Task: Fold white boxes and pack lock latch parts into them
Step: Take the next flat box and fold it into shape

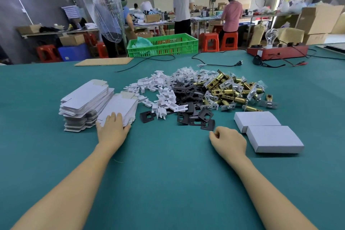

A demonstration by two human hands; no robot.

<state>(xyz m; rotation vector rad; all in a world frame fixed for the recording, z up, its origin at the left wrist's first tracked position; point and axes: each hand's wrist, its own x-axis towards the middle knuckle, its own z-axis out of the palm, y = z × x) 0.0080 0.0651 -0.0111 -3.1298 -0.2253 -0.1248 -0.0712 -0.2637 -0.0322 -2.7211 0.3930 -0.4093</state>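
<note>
The left hand's (pixel 112 127) fingertips are hiding the near edge of a flat box blank (pixel 119 106), so how they are catching it is hard to tell. Around the pile of brass latches (pixel 231 91), black plates (pixel 192 106) and white plastic pieces (pixel 160 95) are lying to its left, and two folded white boxes (pixel 268 132) are sitting in front of it. The left hand is lying flat with straight fingers on the blank. The right hand (pixel 228 141) is resting loosely curled on the green table (pixel 168 173), holding nothing.
</note>
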